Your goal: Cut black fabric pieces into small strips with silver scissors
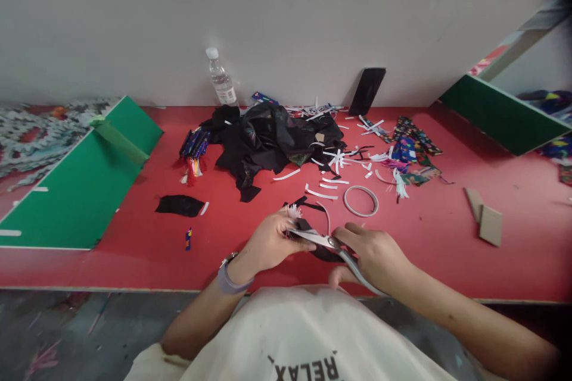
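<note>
My right hand [379, 256] is closed around the grey handles of a pair of scissors [351, 262]. Their blades point left and reach my left hand [272, 241], where they overlap the fingers. Pinched in that left hand is a piece of black fabric [326, 252], and pale threads [294, 211] stick up above the fingertips. The exact grip is partly hidden behind the blades. Just beyond the hands lie thin black strips [313, 205] and a roll of tape [361, 201], its ring flat on the red table [429, 250].
A heap of black fabric [268, 143] covers the back middle, with white strips [339, 159] scattered beside it. Behind stand a water bottle [222, 82] and a phone [367, 91]. Green boards [84, 184] flank both sides. Cardboard pieces [490, 226] lie right, patterned fabric [404, 150] back right.
</note>
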`<state>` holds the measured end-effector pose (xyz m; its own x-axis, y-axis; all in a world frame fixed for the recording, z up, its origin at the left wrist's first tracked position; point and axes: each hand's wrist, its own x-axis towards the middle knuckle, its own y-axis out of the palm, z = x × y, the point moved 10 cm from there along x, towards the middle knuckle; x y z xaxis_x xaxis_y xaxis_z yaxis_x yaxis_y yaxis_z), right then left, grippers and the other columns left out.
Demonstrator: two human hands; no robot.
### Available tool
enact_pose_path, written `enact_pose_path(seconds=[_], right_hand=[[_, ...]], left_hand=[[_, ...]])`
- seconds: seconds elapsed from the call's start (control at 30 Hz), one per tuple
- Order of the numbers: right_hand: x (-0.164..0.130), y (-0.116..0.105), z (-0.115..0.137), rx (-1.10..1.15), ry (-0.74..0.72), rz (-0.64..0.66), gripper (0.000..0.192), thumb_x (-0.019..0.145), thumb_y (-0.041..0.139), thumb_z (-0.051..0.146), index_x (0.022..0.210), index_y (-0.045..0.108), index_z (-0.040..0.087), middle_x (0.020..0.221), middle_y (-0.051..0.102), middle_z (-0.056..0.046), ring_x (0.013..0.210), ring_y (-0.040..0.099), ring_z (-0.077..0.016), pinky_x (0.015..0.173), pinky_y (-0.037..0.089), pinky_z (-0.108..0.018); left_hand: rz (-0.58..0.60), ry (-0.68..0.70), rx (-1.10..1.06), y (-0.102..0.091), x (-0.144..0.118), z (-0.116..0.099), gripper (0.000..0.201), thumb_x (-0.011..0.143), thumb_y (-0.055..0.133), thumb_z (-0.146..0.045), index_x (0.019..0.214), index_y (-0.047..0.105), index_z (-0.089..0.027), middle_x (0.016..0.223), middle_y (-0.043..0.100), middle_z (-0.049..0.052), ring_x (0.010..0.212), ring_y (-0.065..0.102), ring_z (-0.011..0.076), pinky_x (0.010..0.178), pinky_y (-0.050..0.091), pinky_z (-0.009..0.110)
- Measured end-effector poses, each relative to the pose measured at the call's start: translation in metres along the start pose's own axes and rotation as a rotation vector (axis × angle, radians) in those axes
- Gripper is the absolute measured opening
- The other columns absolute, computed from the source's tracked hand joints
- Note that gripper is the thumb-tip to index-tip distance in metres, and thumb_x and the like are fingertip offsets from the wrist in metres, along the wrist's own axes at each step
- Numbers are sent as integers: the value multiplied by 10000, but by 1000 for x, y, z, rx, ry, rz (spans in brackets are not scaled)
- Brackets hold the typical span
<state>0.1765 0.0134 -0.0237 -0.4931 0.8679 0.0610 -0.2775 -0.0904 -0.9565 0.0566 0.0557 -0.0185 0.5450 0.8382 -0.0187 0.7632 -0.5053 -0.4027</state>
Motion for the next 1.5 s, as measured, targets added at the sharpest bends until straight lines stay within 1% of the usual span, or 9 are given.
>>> enact_pose_path(seconds=[0.37, 0.53, 0.63, 0.8, 1.0, 1.13, 1.27, 1.37, 1.5], right_hand=[[-6, -2, 4, -58, -49, -83, 591, 783, 459, 738, 808, 611, 167, 631, 573, -31, 475, 503, -134, 469, 212, -246], [-6, -2, -5, 28, -23, -64, 581, 783, 474, 733, 827, 597, 167, 642, 593, -28, 509, 548, -141, 482, 268, -241], [-2, 1, -25, 63, 98, 7, 522, 819, 469, 689, 878, 577, 182, 705, 628, -31, 594, 604, -163, 528, 327, -241], [-1, 18, -72, -108, 432, 185, 397, 867, 478, 585, 952, 567, 207, 834, 676, -75, 713, 663, -240, 504, 294, -253], [7, 38, -89, -119, 521, 202, 443, 829, 575, 478, 1174, 509, 208, 1012, 662, -115, 852, 666, -260, 533, 370, -254], [14, 48, -84, -132, 501, 227, 362, 879, 499, 312, 1225, 481, 207, 1115, 609, -111, 876, 655, -225, 569, 403, -251], [19, 51, -70, -154, 462, 248, 349, 884, 487, 269, 1224, 480, 191, 1081, 615, -104, 913, 648, -238, 595, 420, -255], [21, 48, -61, -186, 445, 262, 348, 895, 497, 287, 1231, 483, 199, 1057, 621, -103, 952, 640, -256, 621, 440, -266], [21, 43, -53, -229, 428, 280, 372, 898, 522, 314, 1252, 481, 206, 1029, 631, -99, 941, 646, -265, 654, 468, -294]], left_hand=[[5, -54, -30, 2, -4, 4, 153, 730, 727, -296, 624, 688, -193, 679, 637, -8, 772, 585, 166, 695, 445, 255], [41, -93, -124, 4, -3, 12, 75, 713, 729, -262, 744, 729, -193, 764, 678, 7, 787, 605, 175, 732, 456, 273], [-3, -195, -254, 1, -1, 35, 126, 717, 716, -271, 775, 708, -159, 747, 684, 13, 729, 610, 167, 705, 454, 273], [-116, -316, -421, -3, 5, 76, 211, 685, 739, -291, 823, 711, -134, 766, 695, 25, 748, 613, 167, 723, 448, 266], [-287, -326, -528, -13, 16, 95, 253, 627, 773, -307, 787, 677, -136, 741, 668, 10, 720, 599, 144, 689, 455, 237], [-377, -370, -648, -16, 19, 102, 315, 656, 740, -378, 849, 608, -167, 793, 663, 10, 690, 621, 133, 600, 478, 220], [-366, -407, -683, -9, 22, 106, 342, 675, 726, -403, 899, 589, -183, 830, 671, 26, 668, 641, 138, 531, 478, 213], [-351, -389, -641, -4, 23, 107, 365, 676, 731, -397, 934, 594, -179, 894, 687, 54, 753, 667, 173, 612, 524, 262], [-354, -308, -458, -5, 23, 105, 365, 712, 708, -314, 1034, 615, -169, 1020, 689, 87, 935, 651, 213, 842, 512, 344]])
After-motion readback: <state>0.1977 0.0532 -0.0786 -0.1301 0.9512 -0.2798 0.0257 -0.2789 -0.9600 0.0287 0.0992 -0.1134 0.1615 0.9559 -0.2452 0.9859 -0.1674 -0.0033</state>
